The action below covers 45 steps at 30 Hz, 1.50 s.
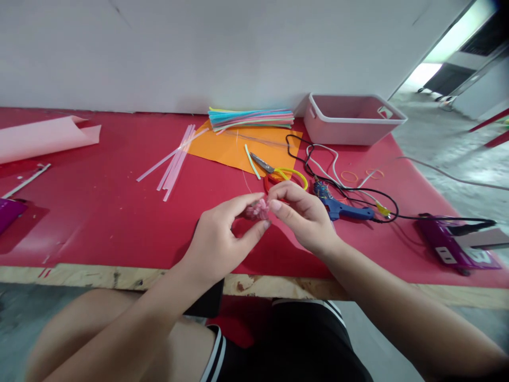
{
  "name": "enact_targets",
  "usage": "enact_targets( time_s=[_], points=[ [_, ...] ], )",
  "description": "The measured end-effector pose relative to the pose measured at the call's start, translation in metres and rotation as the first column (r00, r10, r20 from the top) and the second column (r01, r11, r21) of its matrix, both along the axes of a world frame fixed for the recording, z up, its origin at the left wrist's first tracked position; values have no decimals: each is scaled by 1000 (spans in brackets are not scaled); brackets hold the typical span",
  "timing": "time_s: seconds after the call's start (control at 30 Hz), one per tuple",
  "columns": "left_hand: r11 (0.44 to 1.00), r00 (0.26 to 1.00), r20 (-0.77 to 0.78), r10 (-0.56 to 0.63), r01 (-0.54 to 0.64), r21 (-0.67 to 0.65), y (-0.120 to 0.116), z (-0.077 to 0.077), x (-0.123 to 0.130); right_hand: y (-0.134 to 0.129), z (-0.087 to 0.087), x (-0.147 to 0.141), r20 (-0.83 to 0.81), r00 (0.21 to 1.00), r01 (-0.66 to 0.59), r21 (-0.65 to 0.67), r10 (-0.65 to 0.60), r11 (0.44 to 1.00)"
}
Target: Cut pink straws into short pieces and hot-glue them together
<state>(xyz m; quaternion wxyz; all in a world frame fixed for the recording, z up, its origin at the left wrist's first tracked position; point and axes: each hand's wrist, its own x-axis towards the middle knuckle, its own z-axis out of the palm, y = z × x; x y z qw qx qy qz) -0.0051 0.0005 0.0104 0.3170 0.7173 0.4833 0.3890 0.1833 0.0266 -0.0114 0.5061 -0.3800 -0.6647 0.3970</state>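
Observation:
A small pink fuzzy piece [258,210], like curled pipe cleaner, is held up over the near part of the red table. My left hand [225,231] grips it between thumb and fingers from the left. At its right edge, my right hand [304,215] pinches with thumb and forefinger; the exact contact is partly hidden. Scissors [274,170] with yellow and red handles lie just beyond my hands. A short pale green pipe cleaner [252,162] rests beside their blades. To the right of my right hand lies a blue glue gun [348,210].
Coloured pipe cleaners [250,119] lie on orange paper [218,151] by the wall. Translucent pink sticks [178,162] lie left of it. A pink bin [342,130] stands back right. Cords run to a purple power strip [445,241]. Pink paper [47,139] lies far left.

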Motion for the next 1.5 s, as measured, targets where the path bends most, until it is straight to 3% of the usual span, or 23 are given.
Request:
enact_targets(
  time_s=[0.1, 0.23, 0.43, 0.63, 0.8, 0.93, 1.1, 1.23, 1.33, 1.4, 1.5],
  points=[
    [999, 998, 59, 6, -4, -33, -1, -1, 0, -1, 1, 1, 131, 990, 35, 183, -60, 983],
    [996, 986, 169, 6, 10, -93, 0, -1, 1, 1, 1, 3, 236, 954, 80, 398, -186, 914],
    [984, 971, 240, 0, 43, -175, 2, 0, -1, 1, -2, 3, 238, 948, 69, 493, -211, 867],
    [993, 985, 169, -26, 45, -111, 0, -1, -1, 1, -6, 1, 211, 976, -12, 307, -56, 952],
    [996, 992, 121, -34, 43, -80, 0, -1, -2, 4, -6, 3, 96, 993, -88, 150, 74, 985],
    [992, 989, 150, -9, 28, -123, 2, 3, -5, 5, -4, 4, -49, 996, -73, 21, 74, 997],
    [985, 993, 95, -72, 86, -151, 5, 5, -9, 4, 1, 3, -94, 992, -84, -2, 83, 997],
    [991, 994, 8, -110, 111, -75, 7, 6, -11, 4, 3, 4, -144, 973, -200, -147, 180, 969],
    [993, 988, -112, -111, 113, 19, 7, 7, -11, 5, 2, 6, -233, 945, -299, -339, 228, 892],
    [992, 980, -170, -104, 115, 55, 7, 9, -10, 7, 1, 7, -301, 928, -335, -422, 218, 842],
    [992, 978, -182, -97, 109, 56, 6, 10, -9, 9, -1, 6, -374, 911, -348, -468, 174, 812]
  ],
)
